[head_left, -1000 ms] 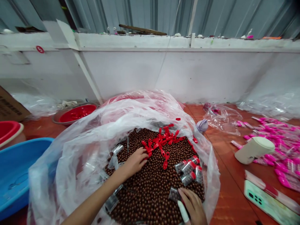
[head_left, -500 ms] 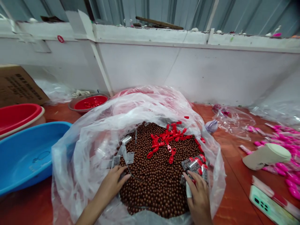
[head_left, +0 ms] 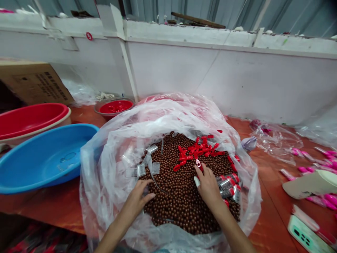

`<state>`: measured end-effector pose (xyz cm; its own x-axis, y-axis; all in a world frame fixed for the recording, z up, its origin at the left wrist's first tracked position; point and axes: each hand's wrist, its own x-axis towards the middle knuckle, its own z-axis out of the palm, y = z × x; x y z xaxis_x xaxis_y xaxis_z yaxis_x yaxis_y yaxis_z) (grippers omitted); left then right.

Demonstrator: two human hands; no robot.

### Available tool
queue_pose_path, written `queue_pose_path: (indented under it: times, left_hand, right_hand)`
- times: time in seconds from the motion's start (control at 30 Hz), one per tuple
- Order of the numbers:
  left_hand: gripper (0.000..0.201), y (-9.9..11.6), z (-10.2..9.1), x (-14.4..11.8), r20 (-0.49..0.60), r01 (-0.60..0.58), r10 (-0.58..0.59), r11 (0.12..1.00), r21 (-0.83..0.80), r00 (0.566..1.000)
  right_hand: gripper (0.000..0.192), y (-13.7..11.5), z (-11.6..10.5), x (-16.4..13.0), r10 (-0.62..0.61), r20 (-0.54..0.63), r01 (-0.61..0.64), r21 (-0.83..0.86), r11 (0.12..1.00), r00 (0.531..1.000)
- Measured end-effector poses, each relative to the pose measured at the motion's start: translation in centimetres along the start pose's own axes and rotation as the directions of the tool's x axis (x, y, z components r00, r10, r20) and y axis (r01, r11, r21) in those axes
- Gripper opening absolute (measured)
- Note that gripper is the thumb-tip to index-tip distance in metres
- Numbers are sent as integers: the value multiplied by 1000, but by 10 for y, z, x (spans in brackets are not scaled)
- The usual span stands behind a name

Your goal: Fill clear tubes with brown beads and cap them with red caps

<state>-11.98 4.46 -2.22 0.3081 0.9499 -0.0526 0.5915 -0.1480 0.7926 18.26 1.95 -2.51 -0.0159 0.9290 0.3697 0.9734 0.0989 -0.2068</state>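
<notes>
A big clear plastic bag point(head_left: 105, 158) lies open in front of me, full of small brown balls point(head_left: 181, 203). A heap of red caps point(head_left: 202, 149) lies on the balls at the back. My right hand point(head_left: 209, 186), a white cot on its thumb, reaches into the bag; its fingertips touch a red cap point(head_left: 198, 163) at the heap's near edge, thumb apart. Several filled vials with red caps point(head_left: 229, 182) lie just right of it. My left hand point(head_left: 139, 198) rests flat on the balls at the bag's left side, beside several clear empty vials point(head_left: 147, 168).
A blue basin point(head_left: 44, 158) and a red basin point(head_left: 28, 119) stand to the left, with a cardboard box point(head_left: 34, 82) behind them. A small red bowl point(head_left: 116, 105) sits by the white wall. On the right lie a tipped white cup point(head_left: 310, 182), pink packets point(head_left: 329, 198) and a green phone point(head_left: 305, 239).
My right hand has moved from the filled vials up and left to the red caps. My left hand stays near the empty vials. The view has turned left.
</notes>
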Motion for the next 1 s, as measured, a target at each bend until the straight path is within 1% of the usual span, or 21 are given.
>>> queue_pose_path:
  times: [0.03,0.1,0.2,0.27,0.3,0.4,0.5,0.6,0.67,0.73,0.8,0.9,0.97,1.0]
  left_hand:
    - [46,-1,0,-2,-10,3,-3,1000,-25,1000]
    - [53,-1,-1,-6,-8,36,-37,995,-89,999]
    - [57,3,-1,-12,-7,162,-168,961,-222,986]
    - [52,10,0,-13,-28,210,-228,930,-301,973]
    - [48,14,0,-12,-30,211,-233,922,-326,972]
    - [34,25,5,-9,24,176,-179,919,-354,983]
    - [26,35,14,-3,125,144,-110,940,-309,986]
    - [30,43,25,4,225,93,-53,981,-171,973]
    - [37,46,30,10,242,23,-11,998,-50,970]
    - [44,49,34,18,241,-38,24,998,55,970]
    - [46,51,36,25,249,-70,43,992,101,967]
    - [34,53,39,37,266,-74,42,991,110,963]
    - [26,53,44,45,270,-72,34,989,129,962]
    - [26,53,47,48,273,-80,40,987,138,961]
  right_hand:
    - [52,1,2,3,-12,20,12,-2,1000,1000]
    - [54,1,7,4,-86,85,82,52,995,993]
    - [58,-2,11,-7,-188,133,162,186,969,973]
    - [63,-4,10,-17,-185,110,152,254,955,977]
    - [66,-5,8,-23,-166,87,135,282,950,982]
    - [69,-5,-2,-41,-76,2,70,367,928,997]
    - [60,-5,-14,-61,5,-41,14,445,895,999]
    - [56,-5,-21,-81,33,10,-34,455,890,999]
    - [60,-3,-22,-92,18,52,-38,414,910,998]
    - [63,0,-19,-101,3,77,-29,343,939,997]
    - [66,4,-16,-107,1,99,-27,258,966,995]
    - [68,7,-15,-108,-16,120,-6,181,983,993]
    - [69,8,-18,-106,-52,121,30,177,984,991]
    - [69,8,-19,-105,-66,120,44,183,982,991]
